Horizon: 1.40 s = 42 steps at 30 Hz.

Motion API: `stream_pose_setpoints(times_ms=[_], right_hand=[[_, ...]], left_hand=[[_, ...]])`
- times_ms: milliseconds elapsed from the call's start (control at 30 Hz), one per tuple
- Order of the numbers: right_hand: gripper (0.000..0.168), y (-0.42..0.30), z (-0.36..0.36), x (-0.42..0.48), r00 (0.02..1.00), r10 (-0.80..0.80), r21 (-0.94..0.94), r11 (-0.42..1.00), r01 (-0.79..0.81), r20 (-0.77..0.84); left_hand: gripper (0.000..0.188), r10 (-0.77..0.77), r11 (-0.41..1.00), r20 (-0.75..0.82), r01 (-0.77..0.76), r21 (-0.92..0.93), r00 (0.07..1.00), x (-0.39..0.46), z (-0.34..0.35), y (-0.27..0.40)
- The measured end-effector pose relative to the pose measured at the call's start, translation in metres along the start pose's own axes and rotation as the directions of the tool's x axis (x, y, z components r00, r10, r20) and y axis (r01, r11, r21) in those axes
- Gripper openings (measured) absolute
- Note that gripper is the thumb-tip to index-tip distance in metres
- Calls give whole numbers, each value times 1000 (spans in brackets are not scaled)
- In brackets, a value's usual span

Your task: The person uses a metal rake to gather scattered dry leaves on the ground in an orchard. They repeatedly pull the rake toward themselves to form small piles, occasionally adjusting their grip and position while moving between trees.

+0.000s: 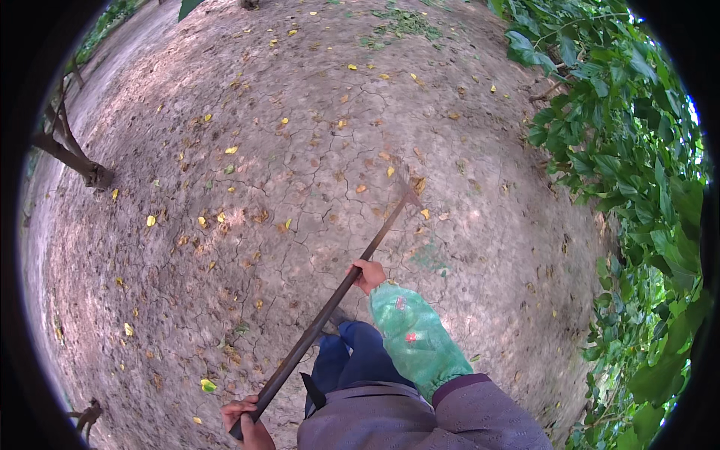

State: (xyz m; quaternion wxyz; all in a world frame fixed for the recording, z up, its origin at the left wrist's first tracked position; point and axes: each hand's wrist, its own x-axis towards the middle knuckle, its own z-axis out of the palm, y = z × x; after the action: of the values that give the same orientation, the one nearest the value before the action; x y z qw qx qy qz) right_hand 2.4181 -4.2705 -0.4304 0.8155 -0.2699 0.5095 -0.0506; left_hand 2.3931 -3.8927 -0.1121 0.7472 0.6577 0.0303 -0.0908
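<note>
A long-handled tool with a dark wooden handle (315, 329) slants from the bottom left up to the right. Around its rear end is my left hand (247, 422), at the lower edge of the view. Farther up the handle my right hand (368, 275) is closed on it, below a green oversleeve with red flower patterns (419, 334). The tool's head (412, 194) lies low over the cracked soil and looks blurred, so its exact kind cannot be told. Yellow leaves lie about it, one yellow leaf (425, 214) just beside it.
Leafy green bushes (635, 169) line the right side. A bare tree trunk (93, 171) leans at the left, and a stump with branches (90, 416) stands at the lower left. Cut green leaves (408, 23) lie on the dry ground at the top. A shoe (337, 318) shows before my legs.
</note>
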Motion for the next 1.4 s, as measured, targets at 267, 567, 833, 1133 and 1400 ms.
stream_pose_setpoints(times_ms=[267,567,833,1133,1400], right_hand=[[7,-4,-31,41,985,-93,-144,987,72,-146],[7,25,6,-20,997,-78,398,914,83,-28],[9,-47,-30,9,978,-103,314,936,157,-183],[12,-28,13,5,958,-207,100,968,229,-197],[13,16,77,-75,987,-156,179,971,158,-21]], left_hand=[[10,-99,993,158,108,-45,982,29,15,-12],[17,11,999,82,-8,-42,997,24,-25,24],[20,-70,996,359,48,70,931,58,62,-51],[11,-43,993,356,80,-89,934,68,96,-59],[7,-19,993,227,46,-113,974,47,11,-27]])
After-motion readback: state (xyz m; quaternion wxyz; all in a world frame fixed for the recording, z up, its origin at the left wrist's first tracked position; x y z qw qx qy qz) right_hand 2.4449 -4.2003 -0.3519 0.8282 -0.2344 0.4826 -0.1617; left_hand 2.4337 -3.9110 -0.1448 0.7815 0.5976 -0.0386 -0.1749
